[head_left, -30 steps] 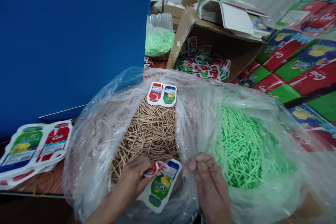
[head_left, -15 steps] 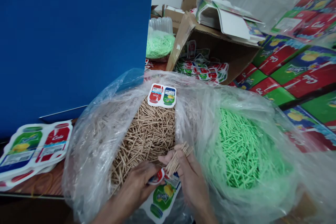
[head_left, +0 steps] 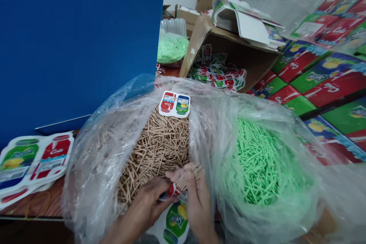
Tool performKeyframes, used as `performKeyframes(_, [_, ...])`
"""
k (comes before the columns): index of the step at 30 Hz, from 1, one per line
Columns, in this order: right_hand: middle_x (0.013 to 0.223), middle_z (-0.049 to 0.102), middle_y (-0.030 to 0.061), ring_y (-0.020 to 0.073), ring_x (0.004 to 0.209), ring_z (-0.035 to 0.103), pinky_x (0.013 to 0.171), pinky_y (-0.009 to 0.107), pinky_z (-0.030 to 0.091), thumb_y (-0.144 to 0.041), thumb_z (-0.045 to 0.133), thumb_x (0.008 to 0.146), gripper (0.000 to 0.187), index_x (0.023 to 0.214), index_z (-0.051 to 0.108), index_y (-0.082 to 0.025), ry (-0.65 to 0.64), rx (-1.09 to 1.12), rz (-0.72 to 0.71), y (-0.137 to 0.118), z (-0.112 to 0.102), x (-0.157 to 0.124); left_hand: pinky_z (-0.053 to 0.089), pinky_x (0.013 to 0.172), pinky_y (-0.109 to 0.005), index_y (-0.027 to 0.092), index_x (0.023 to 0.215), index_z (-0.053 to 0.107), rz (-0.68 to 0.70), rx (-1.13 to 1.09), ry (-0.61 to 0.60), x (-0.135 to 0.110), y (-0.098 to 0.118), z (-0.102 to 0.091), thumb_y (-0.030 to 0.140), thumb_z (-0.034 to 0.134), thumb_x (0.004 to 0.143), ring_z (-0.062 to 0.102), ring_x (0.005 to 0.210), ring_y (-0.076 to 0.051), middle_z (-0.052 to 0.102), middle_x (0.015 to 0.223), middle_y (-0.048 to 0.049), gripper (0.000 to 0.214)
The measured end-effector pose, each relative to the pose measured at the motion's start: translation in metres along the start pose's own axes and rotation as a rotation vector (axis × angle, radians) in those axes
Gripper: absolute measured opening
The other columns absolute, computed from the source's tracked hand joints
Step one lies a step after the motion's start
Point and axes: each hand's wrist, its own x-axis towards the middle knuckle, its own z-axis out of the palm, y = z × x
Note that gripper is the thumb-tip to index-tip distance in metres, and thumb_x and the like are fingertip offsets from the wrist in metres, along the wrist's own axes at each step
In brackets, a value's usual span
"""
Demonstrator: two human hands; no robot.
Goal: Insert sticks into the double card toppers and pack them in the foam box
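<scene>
— Two hands, low in the view. How do they sit?
— The left hand [head_left: 147, 204] comes in from below, fingers curled, pinching the top edge of a printed pouch [head_left: 175, 223] that lies against the near side of the clear bag [head_left: 94, 152].
— And the right hand [head_left: 198, 207]?
— Palm down, fingers closed on a small bundle of tan sticks [head_left: 189, 176], their tips fanned up and to the right. It touches the left hand at the pouch's top.
— Where are the loose sticks?
— Piled in that bag. Green sticks [head_left: 257, 164] fill the bag just beside it, on the right.
</scene>
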Motion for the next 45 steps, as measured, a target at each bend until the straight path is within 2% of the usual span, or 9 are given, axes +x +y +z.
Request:
performKeyframes(4, [0.099, 0.065, 0.0077, 0.0185, 0.103, 0.06, 0.091, 0.034, 0.046, -0.034, 0.029, 0.098, 0.03, 0.099, 0.056, -0.022, -0.164, -0.153, -0.093, -0.004, 0.002, -0.005, 0.048, 0.067, -0.022, 0.018, 0.071, 0.062, -0.017, -0.017, 0.008, 0.003, 0.001, 0.0, 0.016, 0.059, 0.081, 0.063, 0.069, -0.016, 0.069, 0.074, -0.0027, 0.01])
performKeyframes(12, [0.125, 0.057, 0.0084, 0.0207, 0.119, 0.05, 0.102, 0.039, 0.039, -0.024, 0.041, 0.094, 0.029, 0.121, 0.052, -0.025, -0.244, -0.313, -0.156, -0.001, -0.02, -0.009, 0.046, 0.068, -0.021, 0.02, 0.085, 0.066, -0.094, -0.234, -0.006, -0.002, -0.002, -0.015, 0.023, 0.054, 0.086, 0.061, 0.073, -0.016, 0.067, 0.079, -0.0014, 0.013])
performKeyframes(18, [0.144, 0.039, 0.0083, 0.023, 0.125, 0.047, 0.1, 0.045, 0.043, -0.017, 0.037, 0.094, 0.059, 0.145, 0.01, -0.03, -0.133, -0.324, -0.337, -0.005, -0.024, -0.016, 0.045, 0.065, -0.019, 0.022, 0.091, 0.07, -0.116, -0.311, -0.059, 0.0, 0.003, -0.018, 0.026, 0.044, 0.092, 0.06, 0.068, -0.014, 0.068, 0.077, -0.0003, 0.026])
performKeyframes(24, [0.133, 0.055, 0.0052, 0.025, 0.121, 0.051, 0.1, 0.045, 0.043, -0.008, 0.045, 0.087, 0.055, 0.137, 0.039, -0.029, -0.333, -0.6, -0.564, -0.007, -0.035, -0.012, 0.047, 0.067, -0.021, 0.018, 0.078, 0.07, -0.19, -0.379, -0.057, -0.004, -0.003, -0.015, 0.034, 0.041, 0.092, 0.059, 0.067, -0.016, 0.067, 0.072, -0.0017, 0.036])
performKeyframes(27, [0.127, 0.058, 0.007, 0.0234, 0.118, 0.053, 0.096, 0.043, 0.047, -0.006, 0.044, 0.086, 0.049, 0.13, 0.046, -0.028, -0.259, -0.583, -0.568, -0.007, -0.035, -0.011, 0.048, 0.066, -0.022, 0.02, 0.084, 0.071, -0.206, -0.397, -0.063, -0.004, -0.002, -0.016, 0.031, 0.041, 0.092, 0.06, 0.067, -0.016, 0.068, 0.073, -0.0024, 0.034])
performKeyframes(31, [0.118, 0.062, 0.0079, 0.0228, 0.117, 0.052, 0.097, 0.04, 0.046, -0.014, 0.051, 0.087, 0.025, 0.108, 0.061, -0.024, -0.391, -0.623, -0.463, -0.013, -0.031, -0.009, 0.047, 0.078, -0.025, 0.022, 0.09, 0.072, -0.046, -0.367, -0.134, 0.002, 0.003, -0.023, 0.024, 0.044, 0.091, 0.062, 0.079, -0.018, 0.07, 0.085, -0.0044, 0.028])
performKeyframes(34, [0.118, 0.062, 0.0065, 0.022, 0.114, 0.055, 0.097, 0.038, 0.046, -0.017, 0.053, 0.087, 0.021, 0.103, 0.064, -0.025, -0.452, -0.619, -0.399, -0.015, -0.036, -0.007, 0.047, 0.082, -0.027, 0.022, 0.085, 0.073, -0.095, -0.4, -0.135, 0.001, 0.004, -0.024, 0.029, 0.045, 0.09, 0.063, 0.078, -0.018, 0.071, 0.082, -0.0048, 0.029])
performKeyframes(40, [0.105, 0.07, 0.005, 0.0202, 0.089, 0.067, 0.078, 0.028, 0.055, -0.026, 0.056, 0.086, 0.031, 0.117, 0.059, -0.026, -0.021, -0.367, -0.158, 0.007, -0.054, -0.02, 0.054, 0.054, -0.027, 0.016, 0.085, 0.074, -0.671, -0.836, 0.152, -0.008, -0.006, -0.01, 0.062, 0.056, 0.074, 0.065, 0.057, -0.02, 0.072, 0.063, -0.0053, 0.051])
performKeyframes(45, [0.071, 0.07, -0.0003, 0.0152, 0.063, 0.064, 0.063, 0.021, 0.052, -0.028, 0.055, 0.087, 0.015, 0.084, 0.069, -0.024, 0.088, -0.326, -0.12, 0.014, -0.04, -0.028, 0.056, 0.061, -0.029, 0.016, 0.081, 0.073, -0.753, -1.01, 0.178, 0.001, 0.006, -0.005, 0.055, 0.078, 0.053, 0.069, 0.067, -0.024, 0.075, 0.067, -0.0047, 0.048])
